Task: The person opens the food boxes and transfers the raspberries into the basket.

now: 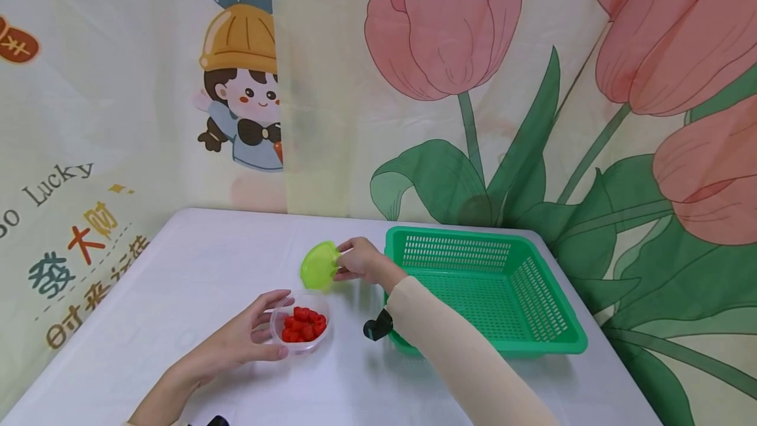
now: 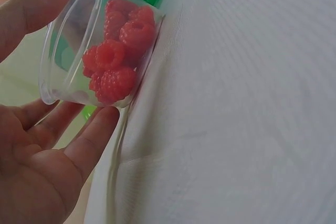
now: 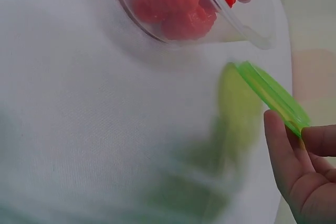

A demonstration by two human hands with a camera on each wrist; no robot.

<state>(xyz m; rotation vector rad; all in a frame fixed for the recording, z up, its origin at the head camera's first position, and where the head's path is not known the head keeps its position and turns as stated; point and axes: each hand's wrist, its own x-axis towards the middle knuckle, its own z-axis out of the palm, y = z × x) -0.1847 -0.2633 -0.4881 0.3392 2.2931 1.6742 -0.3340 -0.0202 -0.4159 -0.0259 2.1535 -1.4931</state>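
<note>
A clear plastic tub point(image 1: 301, 348) stands on the white-covered table, with several red raspberries point(image 1: 304, 325) inside. My left hand point(image 1: 251, 334) holds it from the left, thumb at the near side and fingers round the far side. In the left wrist view the fingertips touch the tub's wall point(image 2: 73, 72) and the thumb lies by its rim. Just beyond the tub, my right hand point(image 1: 362, 260) pinches a translucent green lid point(image 1: 319, 265) by its edge. The right wrist view has this lid point(image 3: 275, 97) tilted above the table, apart from the tub.
A green slotted plastic basket point(image 1: 461, 288) sits to the right, partly behind my right forearm. A curtain point(image 1: 331, 84) printed with tulips and a cartoon figure hangs behind the table. The table's far edge runs just behind the basket.
</note>
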